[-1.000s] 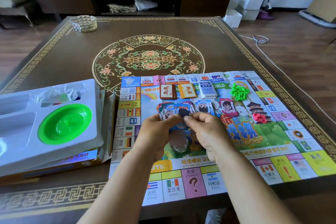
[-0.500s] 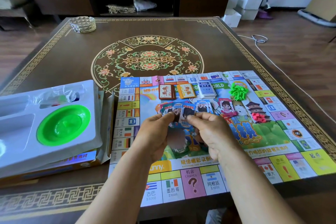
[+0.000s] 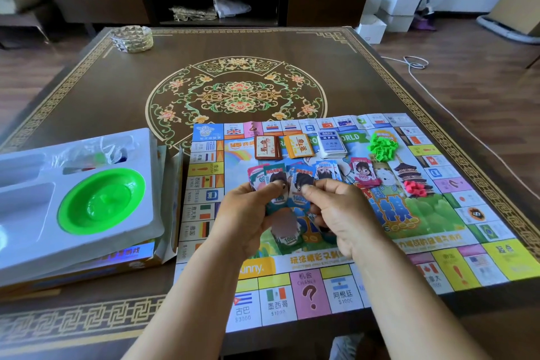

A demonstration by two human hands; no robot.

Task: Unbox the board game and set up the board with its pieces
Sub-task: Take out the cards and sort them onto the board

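Paper play-money notes pinched upright between left hand and right hand; sorted note row just beyond.

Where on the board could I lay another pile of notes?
Free: the green patch below the pink houses, and the board strip left of your left hand. Crowded: the far row of card decks and green houses.

Left hand and right hand meet ahead, thumbs and fingers pinched, forearms converging
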